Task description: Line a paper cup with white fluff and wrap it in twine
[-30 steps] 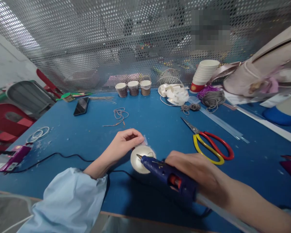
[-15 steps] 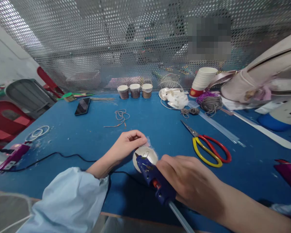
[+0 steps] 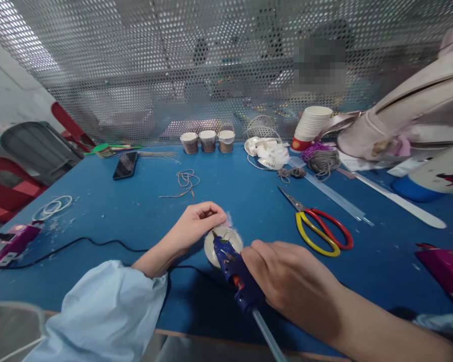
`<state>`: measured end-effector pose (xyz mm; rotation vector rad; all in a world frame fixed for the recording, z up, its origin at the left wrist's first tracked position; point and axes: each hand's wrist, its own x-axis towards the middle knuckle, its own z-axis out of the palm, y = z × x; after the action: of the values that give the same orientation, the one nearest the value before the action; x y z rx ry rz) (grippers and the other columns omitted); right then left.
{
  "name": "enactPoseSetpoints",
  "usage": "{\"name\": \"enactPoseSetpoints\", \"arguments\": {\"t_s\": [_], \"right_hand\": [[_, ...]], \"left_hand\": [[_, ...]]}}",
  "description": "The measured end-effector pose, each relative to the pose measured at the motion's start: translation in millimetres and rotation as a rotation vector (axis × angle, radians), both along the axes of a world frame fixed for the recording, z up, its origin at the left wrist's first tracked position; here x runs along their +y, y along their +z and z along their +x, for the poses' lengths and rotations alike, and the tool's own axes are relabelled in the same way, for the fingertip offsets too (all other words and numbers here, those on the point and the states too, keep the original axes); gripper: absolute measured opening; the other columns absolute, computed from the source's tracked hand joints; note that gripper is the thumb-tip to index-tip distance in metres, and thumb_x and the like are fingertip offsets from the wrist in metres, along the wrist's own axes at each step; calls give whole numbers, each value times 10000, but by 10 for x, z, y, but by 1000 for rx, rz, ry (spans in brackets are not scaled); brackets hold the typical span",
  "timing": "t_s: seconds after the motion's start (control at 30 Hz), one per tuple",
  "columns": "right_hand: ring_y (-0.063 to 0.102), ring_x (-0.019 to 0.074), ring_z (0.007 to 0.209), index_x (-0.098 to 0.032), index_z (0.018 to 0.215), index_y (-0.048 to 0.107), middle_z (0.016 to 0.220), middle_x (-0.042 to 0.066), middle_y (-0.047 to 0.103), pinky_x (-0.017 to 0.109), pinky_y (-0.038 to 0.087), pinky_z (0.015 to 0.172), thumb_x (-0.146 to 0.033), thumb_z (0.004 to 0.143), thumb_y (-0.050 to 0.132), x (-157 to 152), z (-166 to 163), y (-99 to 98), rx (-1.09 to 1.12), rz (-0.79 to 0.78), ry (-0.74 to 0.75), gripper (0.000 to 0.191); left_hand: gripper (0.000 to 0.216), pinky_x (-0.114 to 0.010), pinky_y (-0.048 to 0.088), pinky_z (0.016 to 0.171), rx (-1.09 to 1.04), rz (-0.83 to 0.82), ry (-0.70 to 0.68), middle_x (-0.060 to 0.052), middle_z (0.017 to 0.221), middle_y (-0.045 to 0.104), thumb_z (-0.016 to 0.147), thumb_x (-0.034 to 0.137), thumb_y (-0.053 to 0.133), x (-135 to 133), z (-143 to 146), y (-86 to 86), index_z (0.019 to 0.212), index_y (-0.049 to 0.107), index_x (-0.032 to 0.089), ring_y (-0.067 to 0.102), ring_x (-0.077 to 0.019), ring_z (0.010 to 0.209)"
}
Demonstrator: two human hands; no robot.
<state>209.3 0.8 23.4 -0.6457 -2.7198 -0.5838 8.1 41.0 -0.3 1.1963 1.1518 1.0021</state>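
My right hand is wrapped round a dark blue hot glue gun, with a clear glue stick poking out of its back end. The gun's nozzle hangs over the mouth of a small white paper cup. At the cup's far rim, my left hand pinches with thumb and fingertips, close to a wisp of clear film or glue strands. What exactly lies between those fingertips is too small to make out. A thin wire-like loop shows inside the cup, partly behind the gun.
Red-and-yellow-handled scissors lie to the right, near clear glue sticks and grey yarn. Three small cups and stacked paper cups stand along the mesh panel. A black cable crosses the left side. A phone lies farther back.
The glue gun's nozzle has shifted slightly within the cup's mouth, and its back end has swung a little left. My left hand keeps its pinch. The whole view has moved slightly.
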Motion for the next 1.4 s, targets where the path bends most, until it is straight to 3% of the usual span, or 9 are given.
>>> {"name": "enactPoseSetpoints", "arguments": {"t_s": [0.33, 0.97, 1.4], "right_hand": [[380, 148, 491, -198, 677, 468, 585, -13, 451, 292, 252, 475, -5, 680, 492, -14, -2, -12, 75, -24, 7, 194], [418, 156, 493, -199, 711, 455, 591, -7, 478, 299, 231, 476, -22, 658, 531, -50, -6, -16, 9, 34, -55, 200], [462, 157, 468, -202, 707, 470, 582, -4, 520, 293, 255, 476, 8, 685, 469, 15, -8, -27, 70, -112, 2, 212]], "left_hand": [[182, -222, 403, 618, 20, 3, 6, -16, 697, 645, 749, 305, 684, -11, 6, 4, 712, 644, 131, 545, -101, 642], [189, -225, 390, 592, 27, 0, 8, -15, 698, 639, 750, 316, 686, -3, -9, -21, 717, 641, 136, 530, -99, 625], [220, -237, 395, 622, 22, -2, -3, -17, 708, 648, 731, 350, 699, -6, -2, 1, 707, 639, 140, 549, -113, 645]]}}
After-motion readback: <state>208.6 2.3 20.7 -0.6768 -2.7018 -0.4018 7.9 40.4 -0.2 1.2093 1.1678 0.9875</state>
